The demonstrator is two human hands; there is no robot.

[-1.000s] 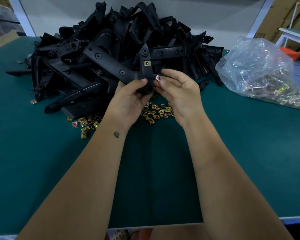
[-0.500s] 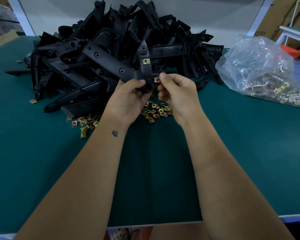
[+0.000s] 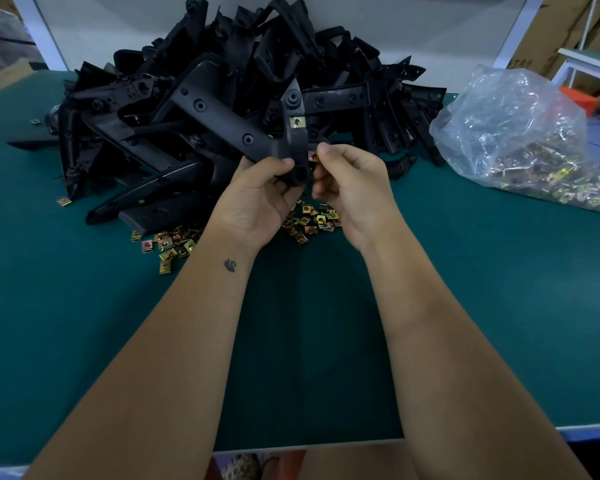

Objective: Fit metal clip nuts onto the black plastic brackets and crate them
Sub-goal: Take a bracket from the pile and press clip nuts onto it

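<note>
Left hand [image 3: 257, 199] grips the lower end of a black plastic bracket [image 3: 243, 135], thumb curled over its front face and fingers wrapped behind, holding it raised above the green table [image 3: 465, 289]. The bracket's long arm slants up and to the left; its shorter arm points upward and carries one fitted clip nut [image 3: 295, 122]. Right hand [image 3: 352, 188] pinches a second clip nut [image 3: 312, 155] between thumb and forefinger, the remaining fingers curled loosely beneath; this nut touches the right edge of the bracket just above the left thumb. Whether it is fully seated on the edge cannot be told.

Behind the hands, a pile of black brackets [image 3: 222, 81] covers the far side of the table. Loose clip nuts [image 3: 312, 221] lie scattered on the table below the hands, with a second cluster [image 3: 168, 244] to the left beside the pile. A clear plastic bag of clip nuts [image 3: 520, 140] lies at the right, well apart from the hands.
</note>
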